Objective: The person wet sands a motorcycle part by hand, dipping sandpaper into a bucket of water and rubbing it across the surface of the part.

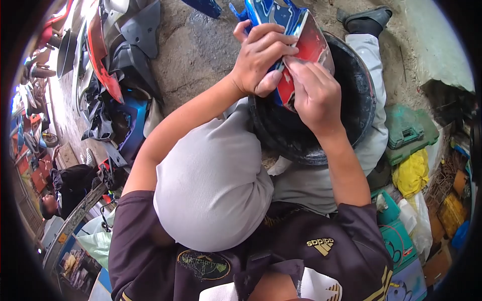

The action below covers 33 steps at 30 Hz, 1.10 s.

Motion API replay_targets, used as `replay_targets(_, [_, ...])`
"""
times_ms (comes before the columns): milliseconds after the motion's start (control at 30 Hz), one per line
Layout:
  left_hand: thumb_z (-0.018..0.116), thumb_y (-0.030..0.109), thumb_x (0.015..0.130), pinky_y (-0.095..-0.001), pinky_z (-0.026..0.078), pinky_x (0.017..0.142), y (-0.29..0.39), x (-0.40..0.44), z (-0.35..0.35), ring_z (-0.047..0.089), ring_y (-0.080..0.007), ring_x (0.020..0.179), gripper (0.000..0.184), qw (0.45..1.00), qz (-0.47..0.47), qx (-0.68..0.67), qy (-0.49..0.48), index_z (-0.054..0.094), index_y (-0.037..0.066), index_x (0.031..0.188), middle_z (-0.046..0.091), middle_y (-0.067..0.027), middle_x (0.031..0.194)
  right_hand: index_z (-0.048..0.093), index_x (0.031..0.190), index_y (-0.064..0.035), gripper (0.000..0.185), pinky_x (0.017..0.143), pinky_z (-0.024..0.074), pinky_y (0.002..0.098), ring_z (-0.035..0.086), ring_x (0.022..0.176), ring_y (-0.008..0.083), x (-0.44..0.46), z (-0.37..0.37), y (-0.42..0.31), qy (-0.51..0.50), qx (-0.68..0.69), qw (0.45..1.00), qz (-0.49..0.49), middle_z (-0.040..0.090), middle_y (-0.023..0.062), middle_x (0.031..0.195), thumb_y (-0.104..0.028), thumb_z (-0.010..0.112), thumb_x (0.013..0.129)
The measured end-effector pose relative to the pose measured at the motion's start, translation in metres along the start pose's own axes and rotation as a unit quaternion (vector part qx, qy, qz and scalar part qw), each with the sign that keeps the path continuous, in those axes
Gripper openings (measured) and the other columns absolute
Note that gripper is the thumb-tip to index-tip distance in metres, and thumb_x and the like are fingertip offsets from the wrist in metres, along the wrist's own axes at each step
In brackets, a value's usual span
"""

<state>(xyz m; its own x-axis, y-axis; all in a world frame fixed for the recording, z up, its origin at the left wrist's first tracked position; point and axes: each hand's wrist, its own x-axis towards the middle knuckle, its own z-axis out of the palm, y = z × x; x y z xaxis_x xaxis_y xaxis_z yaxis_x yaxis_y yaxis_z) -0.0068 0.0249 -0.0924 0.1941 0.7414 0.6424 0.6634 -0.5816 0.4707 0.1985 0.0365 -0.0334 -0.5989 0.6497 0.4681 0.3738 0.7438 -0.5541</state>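
A blue and red motorcycle fairing panel [307, 55] with white worn patches is tilted over a black tub [312, 150] between my legs. My left hand [266, 57] is closed round the panel's blue side, its fingers curled over the edge and the thumb below. Against the red face, my right hand [316, 93] is closed in a pinch near the left fingertips. Whatever lies between those right fingertips is hidden by the hand.
Several loose fairing parts, including a red and grey one [100, 60], lie to the left. On the right are a green tool case [409, 133], a yellow bag [411, 173] and a teal case [396, 241]. Another person [70, 185] is at far left.
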Motion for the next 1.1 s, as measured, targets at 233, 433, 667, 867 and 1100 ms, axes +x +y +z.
replay_targets(233, [0.047, 0.054, 0.089, -0.0584, 0.016, 0.115, -0.002, 0.002, 0.001, 0.060, -0.0302, 0.130, 0.056, 1.000, 0.008, -0.008, 0.009, 0.076, 0.013, 0.112, 0.074, -0.0060, 0.126, 0.075, 0.117, 0.0018, 0.027, 0.075, 0.0563, 0.0471, 0.070, 0.084, 0.0376, -0.022, -0.013, -0.006, -0.022, 0.005, 0.999, 0.025, 0.072, 0.0176, 0.094, 0.007, 0.072, 0.090])
replay_targets(433, [0.049, 0.054, 0.085, -0.0615, 0.017, 0.114, 0.005, 0.002, 0.002, 0.061, -0.0268, 0.130, 0.055, 1.000, 0.019, 0.016, -0.013, 0.077, 0.016, 0.112, 0.074, -0.0026, 0.127, 0.074, 0.121, 0.0030, 0.027, 0.076, 0.0567, 0.0470, 0.070, 0.084, 0.0376, -0.042, -0.023, -0.001, -0.028, 0.010, 0.999, 0.024, 0.072, 0.0190, 0.095, 0.007, 0.070, 0.094])
replay_targets(667, [0.048, 0.055, 0.088, -0.0604, 0.016, 0.113, 0.007, 0.002, 0.001, 0.061, -0.0267, 0.131, 0.055, 0.998, 0.044, 0.032, -0.024, 0.077, 0.015, 0.113, 0.075, -0.0035, 0.128, 0.074, 0.119, 0.0038, 0.026, 0.075, 0.0567, 0.0463, 0.071, 0.084, 0.0373, -0.021, -0.015, 0.001, -0.021, 0.007, 1.000, 0.006, 0.073, 0.0185, 0.097, 0.007, 0.070, 0.094])
replay_targets(867, [0.048, 0.056, 0.085, -0.0602, 0.015, 0.114, 0.004, 0.000, 0.005, 0.060, -0.0280, 0.132, 0.058, 0.999, 0.040, 0.030, -0.006, 0.078, 0.015, 0.113, 0.075, -0.0045, 0.128, 0.074, 0.122, 0.0002, 0.033, 0.074, 0.0562, 0.0449, 0.069, 0.083, 0.0340, -0.040, -0.007, 0.008, 0.010, 0.012, 1.000, -0.003, 0.070, 0.0134, 0.093, 0.002, 0.071, 0.089])
replay_targets(1100, [0.048, 0.057, 0.085, -0.0595, 0.016, 0.115, 0.006, 0.003, 0.005, 0.061, -0.0265, 0.131, 0.057, 0.998, 0.041, 0.040, -0.014, 0.077, 0.017, 0.113, 0.075, -0.0029, 0.128, 0.075, 0.118, -0.0008, 0.030, 0.072, 0.0543, 0.0448, 0.066, 0.080, 0.0316, -0.051, -0.013, 0.012, 0.030, 0.028, 0.999, -0.023, 0.066, 0.0119, 0.088, 0.002, 0.070, 0.089])
